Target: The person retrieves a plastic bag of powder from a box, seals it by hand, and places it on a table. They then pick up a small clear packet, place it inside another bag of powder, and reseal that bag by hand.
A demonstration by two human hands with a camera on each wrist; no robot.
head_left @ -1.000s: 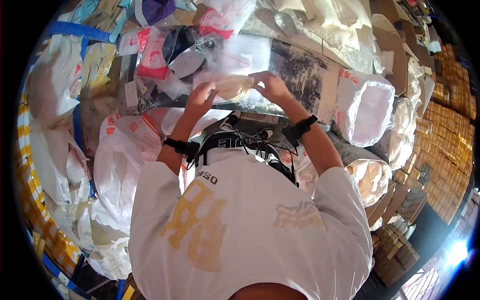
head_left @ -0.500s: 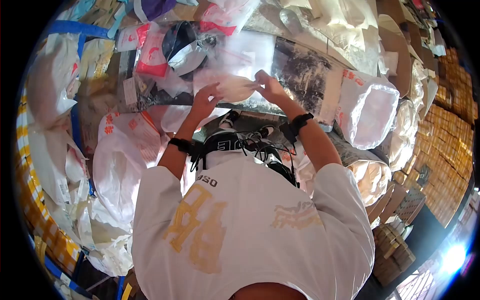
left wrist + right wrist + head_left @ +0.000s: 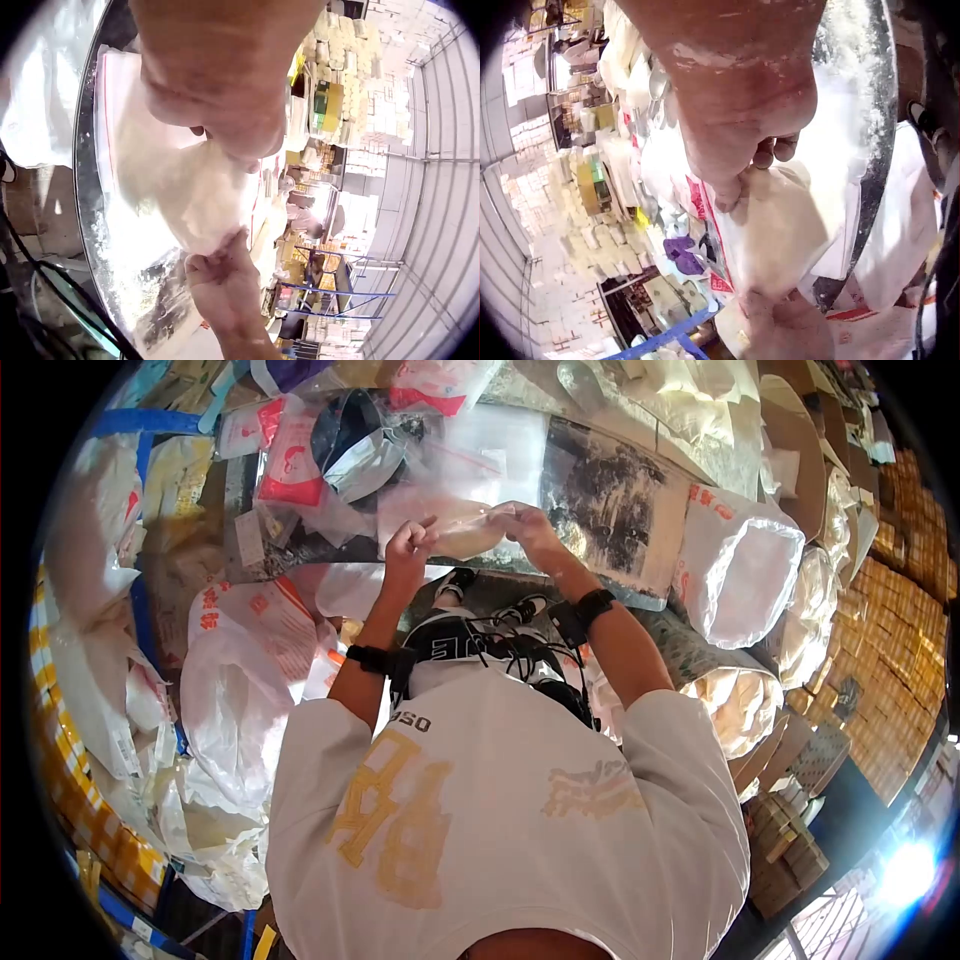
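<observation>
Between my two hands is a clear plastic bag [image 3: 466, 538] with pale cream powder inside, close over the near edge of the work table [image 3: 610, 510]. My left hand [image 3: 408, 547] pinches one end of the bag's upper edge. At the other end, my right hand [image 3: 527, 528] grips the edge between thumb and fingers. The right wrist view shows the bag's full belly [image 3: 780, 225] hanging between the hands. Seen from the left wrist, the powder-filled bag [image 3: 199, 195] lies close over flat clear bags [image 3: 112, 112] with a red line.
Red-and-white packets [image 3: 292, 465] and a silvery scoop or bowl [image 3: 362, 465] lie at the table's left. A white-lined sack [image 3: 745, 580] stands open at the right, another plastic-lined sack [image 3: 230, 690] at the left. A metal scoop [image 3: 580, 388] rests at the back. White powder dusts the tabletop.
My right hand has come slightly closer to the left one, its fingers bunched more on the bag's end. Both hands still hold the bag. The head view has shifted a little.
</observation>
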